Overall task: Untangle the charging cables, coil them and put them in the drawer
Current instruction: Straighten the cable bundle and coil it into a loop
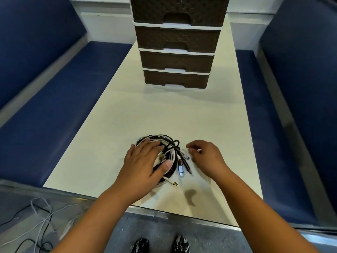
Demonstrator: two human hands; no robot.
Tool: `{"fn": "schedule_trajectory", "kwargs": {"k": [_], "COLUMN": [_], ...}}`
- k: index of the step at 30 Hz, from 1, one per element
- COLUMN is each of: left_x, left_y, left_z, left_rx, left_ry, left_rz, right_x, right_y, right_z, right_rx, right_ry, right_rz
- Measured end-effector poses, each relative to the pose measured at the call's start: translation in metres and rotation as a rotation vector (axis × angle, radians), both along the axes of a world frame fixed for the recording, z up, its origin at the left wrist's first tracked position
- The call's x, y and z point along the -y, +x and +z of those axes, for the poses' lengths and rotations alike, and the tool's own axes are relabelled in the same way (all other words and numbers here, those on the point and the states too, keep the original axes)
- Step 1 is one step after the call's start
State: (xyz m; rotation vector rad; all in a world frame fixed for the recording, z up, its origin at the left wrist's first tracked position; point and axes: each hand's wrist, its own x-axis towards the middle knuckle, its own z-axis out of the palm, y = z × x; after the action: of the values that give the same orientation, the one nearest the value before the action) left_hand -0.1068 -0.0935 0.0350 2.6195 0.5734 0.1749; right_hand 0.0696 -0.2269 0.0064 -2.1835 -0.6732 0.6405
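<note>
A tangled bundle of black and white charging cables [169, 150] lies near the front of the cream table [127, 115]. My left hand [144, 159] rests flat on the bundle with straight fingers and the thumb across the loops. Just right of the bundle, my right hand [204, 156] pinches a thin white cable end between curled fingers. Several plug ends, one silver-blue [180, 169], stick out between the hands. At the far end of the table stands a brown woven drawer unit [176, 59] with all drawers closed.
Blue padded benches [54, 115] run along both sides of the table. More loose cables [40, 220] lie on the grey floor at the lower left. My feet show below the table's front edge.
</note>
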Motion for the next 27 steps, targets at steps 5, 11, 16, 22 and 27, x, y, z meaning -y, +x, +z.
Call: {"fn": "schedule_trajectory", "kwargs": {"k": [5, 11, 16, 22, 27], "left_x": [0.016, 0.018, 0.023, 0.027, 0.027], "left_y": [0.004, 0.003, 0.003, 0.008, 0.007], "left_z": [-0.022, -0.029, -0.032, -0.033, -0.031], "left_rx": [-0.055, -0.024, -0.015, -0.063, -0.071], "left_ry": [0.205, 0.276, 0.303, 0.341, 0.365], "left_rz": [-0.036, -0.017, 0.029, 0.060, 0.060], "right_x": [-0.017, 0.011, 0.013, 0.013, 0.020], "right_y": [-0.001, -0.015, -0.052, -0.066, -0.068], "right_z": [0.011, 0.014, 0.004, -0.004, -0.004], "right_rx": [-0.094, 0.142, 0.230, 0.336, 0.350], "right_ry": [-0.015, -0.048, -0.170, -0.173, -0.161], "right_rz": [0.087, 0.032, 0.138, 0.091, 0.155]}}
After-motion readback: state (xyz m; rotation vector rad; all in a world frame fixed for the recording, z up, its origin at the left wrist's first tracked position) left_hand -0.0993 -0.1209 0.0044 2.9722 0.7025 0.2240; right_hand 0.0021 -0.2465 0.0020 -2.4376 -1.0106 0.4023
